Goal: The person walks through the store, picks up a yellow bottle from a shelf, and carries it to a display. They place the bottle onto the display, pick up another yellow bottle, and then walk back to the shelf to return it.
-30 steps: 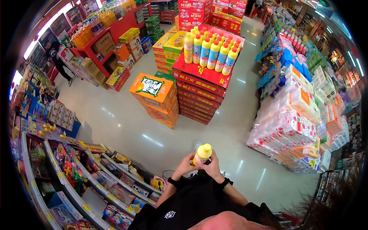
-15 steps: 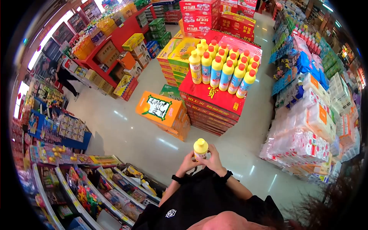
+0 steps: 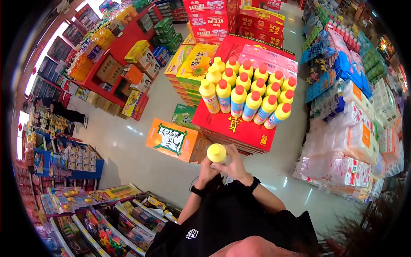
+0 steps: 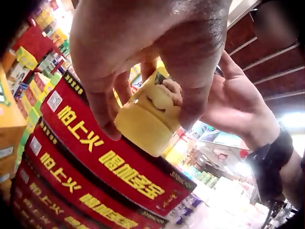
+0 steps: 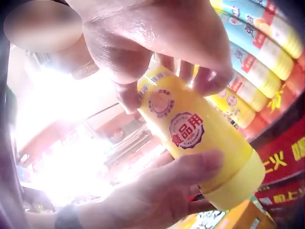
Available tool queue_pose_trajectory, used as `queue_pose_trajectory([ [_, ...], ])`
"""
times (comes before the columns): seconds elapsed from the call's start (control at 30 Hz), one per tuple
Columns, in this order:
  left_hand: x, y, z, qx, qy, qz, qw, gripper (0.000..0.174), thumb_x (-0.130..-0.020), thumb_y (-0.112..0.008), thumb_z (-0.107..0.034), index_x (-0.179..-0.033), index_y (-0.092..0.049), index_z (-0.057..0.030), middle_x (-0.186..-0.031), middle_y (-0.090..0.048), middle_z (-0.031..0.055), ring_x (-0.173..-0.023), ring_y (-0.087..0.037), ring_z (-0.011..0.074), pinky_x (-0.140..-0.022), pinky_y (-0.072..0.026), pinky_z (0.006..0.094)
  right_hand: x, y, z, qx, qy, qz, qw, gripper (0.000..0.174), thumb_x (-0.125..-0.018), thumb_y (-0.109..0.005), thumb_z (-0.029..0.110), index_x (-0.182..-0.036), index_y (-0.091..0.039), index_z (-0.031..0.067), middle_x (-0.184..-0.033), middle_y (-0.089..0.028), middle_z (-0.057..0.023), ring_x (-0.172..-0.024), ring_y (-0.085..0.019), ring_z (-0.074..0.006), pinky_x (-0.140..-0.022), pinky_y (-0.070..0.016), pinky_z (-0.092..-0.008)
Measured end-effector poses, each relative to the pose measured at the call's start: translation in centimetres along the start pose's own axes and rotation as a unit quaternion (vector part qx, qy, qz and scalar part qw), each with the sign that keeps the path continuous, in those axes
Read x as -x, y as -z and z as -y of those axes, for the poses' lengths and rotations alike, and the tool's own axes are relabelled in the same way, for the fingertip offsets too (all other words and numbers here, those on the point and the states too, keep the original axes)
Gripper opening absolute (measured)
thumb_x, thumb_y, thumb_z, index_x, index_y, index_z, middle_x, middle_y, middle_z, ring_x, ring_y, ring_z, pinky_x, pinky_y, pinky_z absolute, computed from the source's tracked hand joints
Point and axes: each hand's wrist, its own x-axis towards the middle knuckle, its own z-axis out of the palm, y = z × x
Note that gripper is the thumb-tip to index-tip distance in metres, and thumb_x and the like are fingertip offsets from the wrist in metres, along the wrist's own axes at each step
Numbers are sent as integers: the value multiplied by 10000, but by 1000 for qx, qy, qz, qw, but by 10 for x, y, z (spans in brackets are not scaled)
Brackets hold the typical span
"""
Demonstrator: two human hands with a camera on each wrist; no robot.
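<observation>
Both hands hold a yellow squeeze bottle in front of the chest, its yellow cap toward the head camera. My left hand grips it near the base, thumb lying along its side in the right wrist view. My right hand has fingers and thumb around the upper part. A printed label shows on the bottle in the right wrist view; the left wrist view shows its base end. Just beyond stand rows of yellow bottles, most with red caps, the left column with yellow caps.
The bottles stand on a stack of red cartons. An orange carton is left of it. Packs of tissue are piled at the right, shelves of small goods at lower left. A person is at far left.
The red carton stack and its bottles have come nearer. The held bottle has risen in the head view, its cap now turned more toward the camera. Both hands keep hold of it.
</observation>
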Motion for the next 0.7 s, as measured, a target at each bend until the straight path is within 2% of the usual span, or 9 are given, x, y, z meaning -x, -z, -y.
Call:
queue_pose_trajectory([
  [0.07, -30, 14, -28, -27, -39, -36, 998, 387, -722, -860, -129, -1062, -706, -26, -1009, -743, 136, -955, -733, 263, -839, -574, 377, -28, 3, 12, 19, 0, -2, 1000, 628, -782, -853, 246, -1316, -577, 62, -1173, -583, -158, -1116, -572, -361, -945, -486, -445],
  [0.17, -67, 36, -33, -62, -73, -35, 995, 392, -728, -850, -128, -1080, -704, -35, -1010, -746, 136, -942, -734, 268, -824, -574, 381, -63, -5, 13, 15, 12, -39, 999, 629, -773, -854, 229, -1314, -578, 65, -1178, -584, -158, -1116, -578, -364, -947, -495, -452],
  [0.23, -92, 45, -32, -66, -63, -31, 995, 330, -761, -825, -133, -1053, -710, -31, -983, -749, 139, -904, -737, 271, -784, -573, 379, -87, -9, 7, 19, 38, -50, 998, 618, -786, -843, 212, -1321, -571, 60, -1199, -587, -159, -1128, -586, -365, -963, -497, -448],
  [0.3, -112, 51, -28, -62, -41, -47, 996, 288, -783, -805, -126, -1038, -713, -29, -964, -751, 139, -885, -738, 269, -767, -570, 380, -105, -14, 0, 27, 40, -53, 997, 614, -795, -837, 206, -1325, -567, 55, -1214, -588, -162, -1132, -590, -365, -965, -499, -444],
  [0.33, -120, 56, -30, -66, -26, -26, 997, 254, -804, -777, -113, -1033, -713, -24, -962, -752, 147, -895, -738, 274, -762, -567, 383, -112, -18, -5, 25, 26, -53, 998, 623, -802, -835, 212, -1333, -555, 44, -1228, -587, -165, -1150, -584, -371, -985, -494, -444],
  [0.43, -142, 64, -14, -63, -41, 0, 997, 251, -812, -762, -96, -1045, -712, -17, -1000, -749, 165, -931, -737, 297, -781, -566, 386, -124, -24, -15, 27, -13, -66, 997, 651, -802, -838, 226, -1354, -542, 49, -1248, -583, -179, -1166, -578, -382, -1006, -485, -450],
  [0.63, -157, 61, 28, -33, -25, 14, 999, 290, -828, -751, -80, -1106, -698, -16, -1029, -745, 179, -977, -732, 325, -818, -567, 390, -139, -32, -31, 75, -24, -99, 992, 713, -796, -852, 230, -1401, -519, 51, -1272, -584, -185, -1203, -566, -367, -1014, -478, -429],
  [0.7, -163, 60, 26, -25, -38, 2, 999, 314, -816, -785, -96, -1104, -691, -15, -1015, -745, 166, -952, -732, 292, -806, -567, 377, -142, -41, -38, 69, -24, -127, 989, 705, -814, -843, 219, -1394, -489, 36, -1269, -577, -198, -1204, -565, -367, -1029, -466, -423],
])
